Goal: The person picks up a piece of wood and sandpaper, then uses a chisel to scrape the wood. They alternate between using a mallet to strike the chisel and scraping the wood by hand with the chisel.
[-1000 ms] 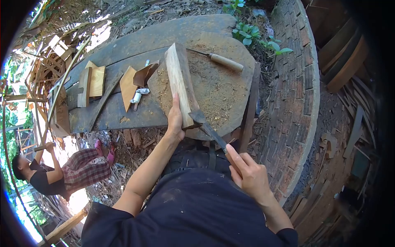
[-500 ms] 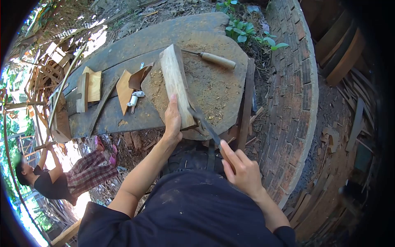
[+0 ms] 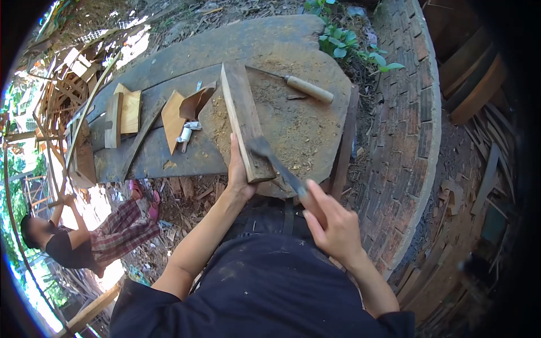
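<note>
A long wood block (image 3: 243,112) stands tilted on the round worktop (image 3: 315,124), its darker face toward the right. My left hand (image 3: 239,172) grips the block's lower end from the left side. In my right hand (image 3: 333,225) is the handle of a metal tool (image 3: 286,176), whose curved head lies against the dark face near the block's lower end. Beyond the block rests a thin tool with a wooden handle (image 3: 309,89).
Wood pieces (image 3: 112,121), a tan board (image 3: 172,121) and a small white roll (image 3: 185,134) lie on the planks at left. A brick wall (image 3: 403,129) runs along the right. Another person (image 3: 73,239) stands at lower left, holding a stick.
The block has turned in my left hand, so its dark face now shows instead of the pale one. The tool's head has shifted slightly left, onto that face.
</note>
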Action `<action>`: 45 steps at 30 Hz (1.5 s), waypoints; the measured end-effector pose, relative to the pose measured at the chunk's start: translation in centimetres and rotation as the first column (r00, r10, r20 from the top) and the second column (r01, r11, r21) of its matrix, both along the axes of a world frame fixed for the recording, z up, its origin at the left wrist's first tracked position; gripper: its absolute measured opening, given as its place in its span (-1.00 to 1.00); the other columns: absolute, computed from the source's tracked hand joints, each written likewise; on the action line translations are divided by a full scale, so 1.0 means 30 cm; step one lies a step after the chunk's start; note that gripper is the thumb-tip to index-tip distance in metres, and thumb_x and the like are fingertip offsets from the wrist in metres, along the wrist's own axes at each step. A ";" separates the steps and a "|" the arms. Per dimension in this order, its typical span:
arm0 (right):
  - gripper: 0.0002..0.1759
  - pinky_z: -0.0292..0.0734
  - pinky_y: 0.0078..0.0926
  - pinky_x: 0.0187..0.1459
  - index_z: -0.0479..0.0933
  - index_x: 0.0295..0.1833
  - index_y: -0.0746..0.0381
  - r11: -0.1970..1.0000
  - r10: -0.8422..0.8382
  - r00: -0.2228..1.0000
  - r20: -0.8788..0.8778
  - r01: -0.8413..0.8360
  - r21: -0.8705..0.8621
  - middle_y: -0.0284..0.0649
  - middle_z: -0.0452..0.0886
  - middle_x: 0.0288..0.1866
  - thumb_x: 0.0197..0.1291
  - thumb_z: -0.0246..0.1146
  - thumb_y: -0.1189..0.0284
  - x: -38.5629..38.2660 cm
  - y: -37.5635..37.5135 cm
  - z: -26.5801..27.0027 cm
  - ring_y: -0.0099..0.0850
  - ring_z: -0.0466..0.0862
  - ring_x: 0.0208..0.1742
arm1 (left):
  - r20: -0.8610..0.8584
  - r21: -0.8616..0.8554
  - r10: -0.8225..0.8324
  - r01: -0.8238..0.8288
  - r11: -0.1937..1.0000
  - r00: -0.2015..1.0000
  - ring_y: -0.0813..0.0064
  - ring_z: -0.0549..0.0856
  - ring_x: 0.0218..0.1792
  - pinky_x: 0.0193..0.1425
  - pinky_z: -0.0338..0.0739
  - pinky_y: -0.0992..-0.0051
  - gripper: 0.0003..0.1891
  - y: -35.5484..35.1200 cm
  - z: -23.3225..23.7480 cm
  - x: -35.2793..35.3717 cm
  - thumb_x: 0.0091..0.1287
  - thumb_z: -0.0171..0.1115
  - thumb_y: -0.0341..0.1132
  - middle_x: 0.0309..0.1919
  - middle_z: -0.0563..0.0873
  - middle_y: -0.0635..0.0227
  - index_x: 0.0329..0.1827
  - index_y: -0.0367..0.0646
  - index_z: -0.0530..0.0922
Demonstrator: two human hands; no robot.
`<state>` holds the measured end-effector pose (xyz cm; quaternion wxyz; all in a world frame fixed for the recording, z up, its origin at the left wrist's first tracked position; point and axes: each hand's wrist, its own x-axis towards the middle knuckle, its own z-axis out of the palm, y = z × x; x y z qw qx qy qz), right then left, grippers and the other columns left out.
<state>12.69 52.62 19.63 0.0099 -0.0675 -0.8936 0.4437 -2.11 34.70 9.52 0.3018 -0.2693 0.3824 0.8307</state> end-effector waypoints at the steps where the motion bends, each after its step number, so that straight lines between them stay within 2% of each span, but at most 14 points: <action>1: -0.38 0.62 -0.15 -0.34 0.47 0.46 0.10 1.000 0.010 1.000 0.007 -0.010 -0.004 -0.10 0.66 -0.29 0.25 0.34 0.42 0.039 0.007 0.018 -0.01 0.70 -0.39 | 0.085 -0.012 0.037 -0.036 0.999 0.996 0.37 0.72 -0.20 -0.06 0.69 0.34 -0.26 0.025 0.037 -0.008 0.50 -0.18 0.44 -0.19 0.67 0.29 0.33 -0.01 0.47; 4: -0.35 0.60 -0.22 -0.41 0.48 0.47 0.00 0.996 -0.017 0.998 0.057 0.022 -0.081 -0.18 0.60 -0.37 0.24 0.37 0.42 0.114 0.042 0.094 -0.13 0.67 -0.47 | 0.023 0.114 0.017 -0.019 0.993 1.000 0.37 0.71 -0.29 -0.14 0.70 0.33 -0.24 0.014 -0.031 -0.007 0.48 -0.17 0.47 -0.23 0.67 0.28 0.29 -0.05 0.47; 6: -0.34 0.58 -0.25 -0.47 0.49 0.48 -0.10 0.968 0.103 0.946 0.308 -0.167 0.187 -0.25 0.51 -0.44 0.24 0.38 0.39 0.135 0.065 0.163 -0.23 0.63 -0.53 | 0.009 0.088 0.010 -0.010 0.996 1.000 0.37 0.70 -0.32 -0.16 0.69 0.31 -0.23 0.027 -0.039 -0.009 0.47 -0.16 0.47 -0.24 0.65 0.27 0.25 -0.08 0.47; 11: -0.33 0.53 -0.23 -0.55 0.48 0.49 -0.13 0.906 0.113 0.945 0.306 -0.225 0.360 -0.28 0.43 -0.48 0.24 0.39 0.37 0.156 0.057 0.177 -0.26 0.57 -0.62 | -0.006 -0.125 0.038 -0.038 0.991 0.999 0.33 0.70 -0.24 -0.12 0.66 0.26 -0.19 0.073 -0.025 0.000 0.41 -0.15 0.54 -0.26 0.63 0.26 0.21 -0.08 0.47; 15: -0.34 0.54 -0.23 -0.55 0.48 0.49 -0.10 0.941 0.106 0.978 0.177 -0.156 0.301 -0.29 0.46 -0.47 0.26 0.37 0.37 0.053 0.015 0.113 -0.25 0.60 -0.62 | 0.025 -0.041 -0.023 0.024 0.999 0.999 0.30 0.70 -0.20 -0.09 0.63 0.19 -0.13 0.069 -0.081 0.027 0.34 -0.15 0.61 -0.25 0.63 0.25 0.17 -0.07 0.48; 20: -0.33 0.56 -0.27 -0.56 0.47 0.50 -0.09 0.938 0.094 0.993 0.069 -0.111 0.328 -0.31 0.47 -0.47 0.25 0.37 0.36 -0.033 0.008 0.062 -0.27 0.63 -0.62 | 0.095 -0.115 -0.032 0.043 0.992 0.995 0.28 0.71 -0.19 -0.04 0.62 0.11 -0.11 0.083 -0.001 0.020 0.30 -0.17 0.65 -0.22 0.65 0.26 0.15 -0.05 0.49; 23: -0.32 0.53 -0.26 -0.64 0.47 0.50 -0.08 0.868 0.199 0.953 0.226 -0.279 0.411 -0.26 0.49 -0.48 0.24 0.38 0.36 0.139 0.056 0.143 -0.28 0.59 -0.68 | -0.059 -0.045 -0.082 0.079 0.996 0.995 0.29 0.71 -0.18 -0.02 0.62 0.08 -0.14 0.034 -0.089 0.018 0.34 -0.19 0.62 -0.20 0.66 0.27 0.16 -0.03 0.50; 26: -0.32 0.52 -0.24 -0.64 0.46 0.51 -0.07 0.893 0.175 0.947 0.270 -0.268 0.361 -0.26 0.51 -0.47 0.25 0.37 0.36 0.096 0.065 0.178 -0.25 0.60 -0.68 | -0.005 -0.032 0.001 -0.001 0.999 1.000 0.29 0.72 -0.20 -0.04 0.64 0.11 -0.18 0.069 -0.086 0.031 0.39 -0.19 0.58 -0.19 0.66 0.27 0.14 -0.03 0.51; 29: -0.36 0.58 -0.14 -0.53 0.45 0.50 -0.01 0.918 0.150 0.982 0.114 -0.181 0.352 -0.16 0.55 -0.45 0.29 0.33 0.38 -0.102 0.045 0.057 -0.09 0.65 -0.60 | 0.074 -0.089 0.020 -0.013 0.996 0.997 0.29 0.72 -0.23 -0.08 0.65 0.21 -0.18 0.105 -0.012 0.033 0.40 -0.17 0.56 -0.20 0.65 0.28 0.14 -0.06 0.51; 32: -0.39 0.60 -0.11 -0.47 0.45 0.48 0.00 0.935 0.130 0.990 0.061 -0.143 0.325 -0.13 0.56 -0.45 0.30 0.32 0.38 -0.241 0.036 -0.017 -0.04 0.67 -0.56 | 0.019 -0.117 -0.023 0.025 0.993 1.000 0.30 0.71 -0.25 -0.10 0.66 0.20 -0.15 0.085 -0.038 0.036 0.40 -0.18 0.56 -0.21 0.63 0.28 0.25 -0.06 0.48; 38: -0.36 0.53 -0.18 -0.61 0.45 0.50 -0.04 0.868 0.259 0.938 0.230 -0.331 0.371 -0.22 0.48 -0.52 0.28 0.33 0.38 0.007 0.066 0.203 -0.17 0.62 -0.66 | -0.004 0.134 -0.034 0.034 0.990 0.999 0.33 0.71 -0.31 -0.15 0.68 0.22 -0.15 0.032 -0.098 0.038 0.39 -0.19 0.57 -0.21 0.63 0.30 0.31 -0.03 0.41; 40: -0.35 0.49 -0.23 -0.66 0.46 0.50 -0.05 0.792 0.261 0.879 0.399 -0.431 0.433 -0.24 0.47 -0.50 0.28 0.32 0.39 0.049 0.063 0.271 -0.26 0.60 -0.70 | -0.039 0.097 -0.065 0.069 0.993 0.997 0.34 0.71 -0.32 -0.14 0.68 0.25 -0.14 0.028 -0.094 0.037 0.38 -0.18 0.58 -0.23 0.62 0.31 0.33 -0.01 0.39; 42: -0.36 0.49 -0.23 -0.65 0.46 0.50 -0.05 0.780 0.263 0.896 0.359 -0.416 0.467 -0.24 0.47 -0.49 0.28 0.30 0.40 0.002 0.046 0.257 -0.26 0.60 -0.70 | -0.022 0.082 -0.049 0.051 0.995 0.999 0.33 0.73 -0.27 -0.08 0.68 0.18 -0.12 0.032 -0.130 0.038 0.39 -0.19 0.57 -0.14 0.65 0.29 0.43 0.01 0.37; 45: -0.37 0.53 -0.22 -0.62 0.45 0.50 -0.04 0.767 0.259 0.934 0.247 -0.354 0.535 -0.21 0.52 -0.47 0.28 0.27 0.40 -0.139 0.015 0.198 -0.24 0.65 -0.66 | 0.071 0.071 0.009 -0.014 0.997 0.997 0.33 0.74 -0.23 -0.04 0.68 0.12 -0.14 0.043 -0.105 0.032 0.42 -0.23 0.55 -0.05 0.69 0.26 0.39 -0.01 0.42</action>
